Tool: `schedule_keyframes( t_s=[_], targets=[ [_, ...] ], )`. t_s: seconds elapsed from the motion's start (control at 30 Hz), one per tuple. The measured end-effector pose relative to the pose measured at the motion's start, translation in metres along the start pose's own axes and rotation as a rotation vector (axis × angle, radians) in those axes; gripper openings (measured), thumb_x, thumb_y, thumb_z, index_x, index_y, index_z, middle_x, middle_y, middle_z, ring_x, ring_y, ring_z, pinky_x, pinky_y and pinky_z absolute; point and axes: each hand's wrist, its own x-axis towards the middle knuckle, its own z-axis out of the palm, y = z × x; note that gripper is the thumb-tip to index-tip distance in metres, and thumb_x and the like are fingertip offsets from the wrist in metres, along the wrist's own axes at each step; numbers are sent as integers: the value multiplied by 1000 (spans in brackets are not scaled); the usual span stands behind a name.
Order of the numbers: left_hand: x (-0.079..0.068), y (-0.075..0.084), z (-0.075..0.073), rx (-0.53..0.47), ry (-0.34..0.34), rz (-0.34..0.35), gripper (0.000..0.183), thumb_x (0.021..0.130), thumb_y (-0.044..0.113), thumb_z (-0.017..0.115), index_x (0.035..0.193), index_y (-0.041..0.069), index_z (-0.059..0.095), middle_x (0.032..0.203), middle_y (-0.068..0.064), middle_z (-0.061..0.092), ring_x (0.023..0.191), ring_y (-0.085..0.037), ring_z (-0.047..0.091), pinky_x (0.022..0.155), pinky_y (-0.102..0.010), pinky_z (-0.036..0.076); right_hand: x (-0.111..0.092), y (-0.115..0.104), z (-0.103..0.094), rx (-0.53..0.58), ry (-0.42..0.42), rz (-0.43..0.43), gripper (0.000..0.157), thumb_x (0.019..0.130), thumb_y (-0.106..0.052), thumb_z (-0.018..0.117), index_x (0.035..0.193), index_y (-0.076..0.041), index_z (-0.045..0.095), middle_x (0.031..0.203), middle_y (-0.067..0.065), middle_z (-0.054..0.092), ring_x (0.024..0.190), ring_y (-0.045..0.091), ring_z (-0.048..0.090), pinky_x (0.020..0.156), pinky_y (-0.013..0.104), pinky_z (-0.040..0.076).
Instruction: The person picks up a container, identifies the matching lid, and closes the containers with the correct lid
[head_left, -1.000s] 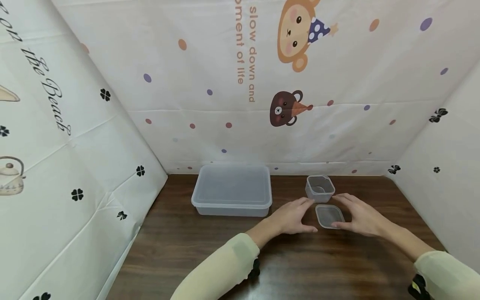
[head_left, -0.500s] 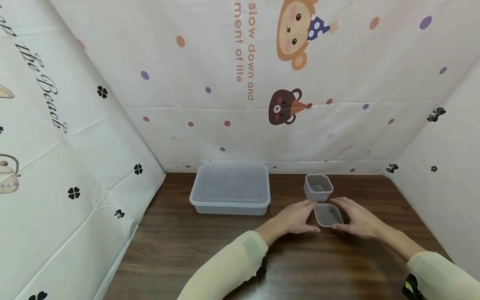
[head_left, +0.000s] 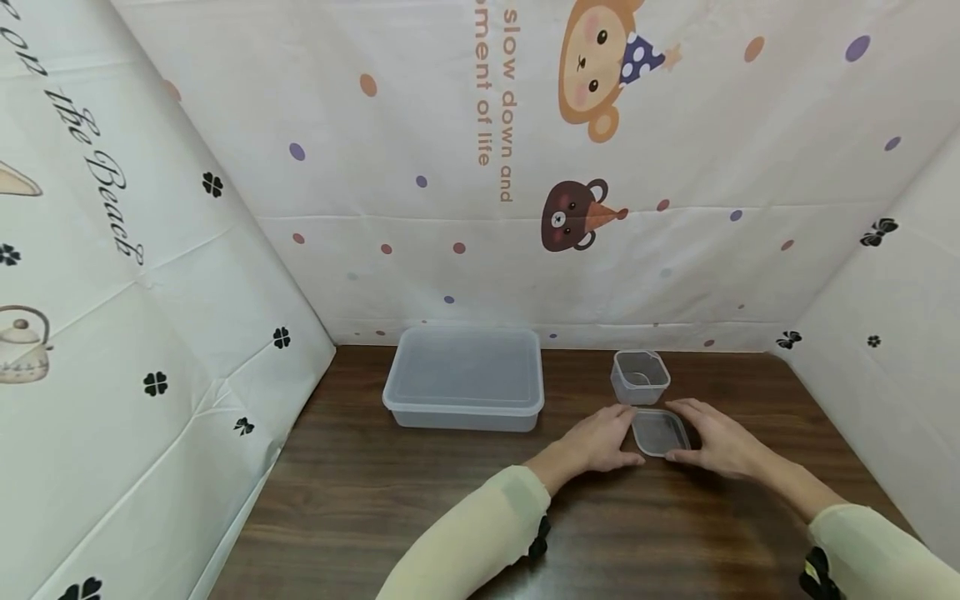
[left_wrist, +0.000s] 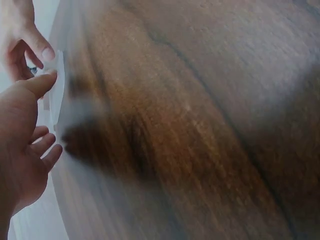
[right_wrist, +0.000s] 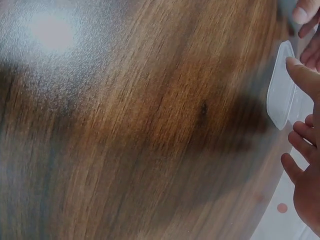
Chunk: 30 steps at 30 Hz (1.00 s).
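Observation:
A small square translucent lid (head_left: 661,432) lies on the dark wooden table between both hands. My left hand (head_left: 602,439) is at the lid's left side, fingertips right at its upper left corner, thumb apart from the fingers. On the other side, my right hand (head_left: 717,439) has its thumb tip at the lid's lower right edge and its fingers extended past the upper right corner. The right wrist view shows the thumb overlapping the lid (right_wrist: 282,87). Just behind the lid stands a small clear square container (head_left: 640,379) without a cover.
To the left at the back stands a large translucent rectangular box (head_left: 463,379) with its lid on. A white printed cloth (head_left: 450,275) hangs behind the wooden table (head_left: 360,500) and along both sides.
My left hand has moved a little right, closer to the lid. My right hand has shifted slightly toward the table front. The lid and the containers stay in place.

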Motion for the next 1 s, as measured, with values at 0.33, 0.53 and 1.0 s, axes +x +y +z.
schedule_keyframes(
  t_s=[0.33, 0.53, 1.0],
  targets=[
    [9, 4, 3, 17, 13, -23, 83, 99, 61, 66, 164, 15, 40, 164, 4, 43, 148, -8, 42, 119, -19, 33, -1, 8, 5, 16, -36, 21, 91, 82, -51, 90, 144, 7, 57, 139, 29, 59, 124, 49, 59, 96, 65, 52],
    [12, 6, 2, 2, 8, -46, 81, 98, 62, 68, 162, 18, 43, 161, 8, 46, 145, -8, 46, 116, -23, 39, 0, 10, 6, 13, -34, 8, 87, 82, -49, 91, 141, 7, 59, 135, 25, 62, 122, 46, 62, 95, 63, 53],
    [8, 23, 6, 135, 57, -120, 77, 95, 65, 69, 156, 22, 50, 150, 10, 55, 135, -7, 53, 107, -24, 47, -1, 8, 9, 41, -29, 16, 88, 79, -51, 92, 139, 7, 61, 133, 24, 65, 120, 45, 64, 94, 62, 53]
  ],
)
